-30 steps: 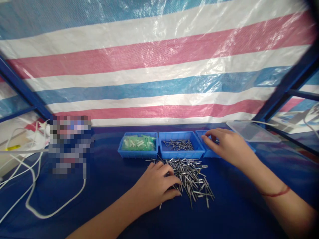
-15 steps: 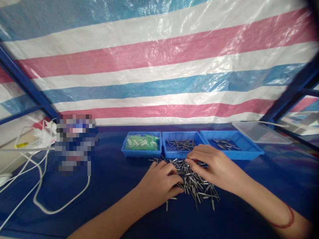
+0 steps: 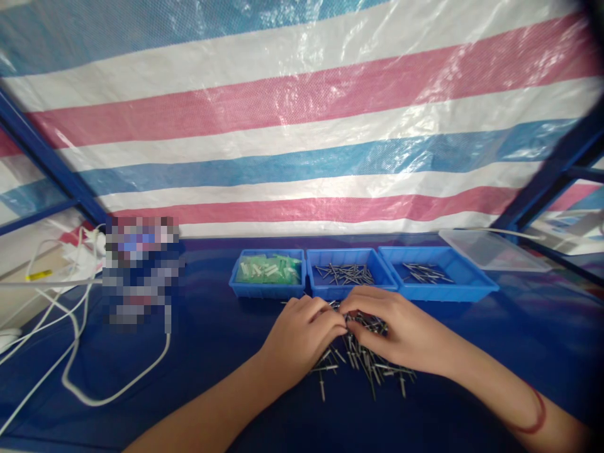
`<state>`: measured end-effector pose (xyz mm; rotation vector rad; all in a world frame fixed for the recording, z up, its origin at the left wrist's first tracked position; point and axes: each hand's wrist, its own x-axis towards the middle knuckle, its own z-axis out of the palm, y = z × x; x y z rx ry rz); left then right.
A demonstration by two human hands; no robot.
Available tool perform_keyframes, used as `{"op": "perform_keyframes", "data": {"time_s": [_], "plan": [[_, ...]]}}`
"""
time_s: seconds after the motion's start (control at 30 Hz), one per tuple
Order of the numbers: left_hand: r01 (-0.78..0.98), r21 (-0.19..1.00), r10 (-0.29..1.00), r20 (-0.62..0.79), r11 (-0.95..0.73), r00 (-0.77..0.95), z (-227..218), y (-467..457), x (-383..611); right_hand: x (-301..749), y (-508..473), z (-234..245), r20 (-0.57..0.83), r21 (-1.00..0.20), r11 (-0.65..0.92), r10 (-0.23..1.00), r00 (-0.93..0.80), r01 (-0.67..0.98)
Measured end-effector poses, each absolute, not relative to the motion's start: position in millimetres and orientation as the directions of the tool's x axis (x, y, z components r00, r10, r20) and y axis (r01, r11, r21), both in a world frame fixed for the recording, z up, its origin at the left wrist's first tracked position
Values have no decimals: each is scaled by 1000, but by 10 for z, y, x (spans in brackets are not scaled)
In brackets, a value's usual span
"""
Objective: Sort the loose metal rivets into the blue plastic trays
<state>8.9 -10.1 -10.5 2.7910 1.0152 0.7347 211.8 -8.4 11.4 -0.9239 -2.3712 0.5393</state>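
Observation:
A loose pile of blind rivets (image 3: 370, 362), thin metal pins with thicker silver sleeves, lies on the blue table under both hands. My left hand (image 3: 304, 330) is over the pile's left side, with thumb and fingers pressed together; anything in the pinch is hidden. Facing it, my right hand (image 3: 394, 321) has its fingers curled and its thumb and forefinger tips at the left hand's fingertips. Whatever the right fingertips hold is too small to make out. Behind the hands, the middle blue bin (image 3: 314, 286) and the right blue bin (image 3: 465, 289) each contain several rivets.
The left blue bin (image 3: 268, 290) has green plastic bags with white pieces. A clear plastic lid (image 3: 495, 251) rests behind the right bin. White cables (image 3: 78, 384) run along the left side, beside a blurred-out object (image 3: 141, 270). A striped sheet (image 3: 302, 157) closes off the back.
My right hand has moved left and slightly down, away from the middle bin, to meet my left hand. The left fingers have closed together, and some rivets at the pile's left edge have shifted.

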Motion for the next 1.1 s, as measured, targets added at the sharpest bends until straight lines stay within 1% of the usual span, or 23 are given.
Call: {"op": "perform_keyframes", "data": {"time_s": [0.1, 0.2, 0.33, 0.43, 0.5, 0.6, 0.67, 0.83, 0.97, 1.1], "plan": [[538, 377, 654, 506, -754, 562, -97, -109, 84, 2056, -99, 90, 322, -609, 663, 708, -628, 435], [479, 472, 671, 560, -740, 486, -99, -122, 84, 2007, -95, 53, 316, -658, 634, 722, -615, 406], [452, 539, 704, 564, -710, 432, -94, -120, 82, 2016, -56, 24, 347, -700, 605, 753, -559, 380], [457, 578, 737, 538, -676, 409, -95, -106, 80, 2049, -29, 12, 372, -749, 555, 803, -465, 361], [456, 600, 754, 526, -657, 393, -105, -100, 86, 2054, -29, 5, 360, -806, 490, 851, -383, 332], [451, 624, 770, 509, -637, 384, -126, -99, 105, 2026, -59, 4, 313, -886, 388, 904, -293, 252], [462, 621, 773, 487, -633, 405, -137, -101, 117, 1998, -87, 10, 291, -908, 358, 912, -289, 216], [521, 572, 773, 439, -633, 457, -140, -104, 131, 1956, -120, 2, 291, -911, 356, 913, -286, 208], [518, 582, 777, 428, -628, 461, -123, -108, 136, 1944, -110, -21, 279, -933, 319, 933, -227, 167], [521, 580, 778, 417, -626, 471, -117, -113, 138, 1938, -104, -19, 273, -941, 306, 938, -211, 143]]}}
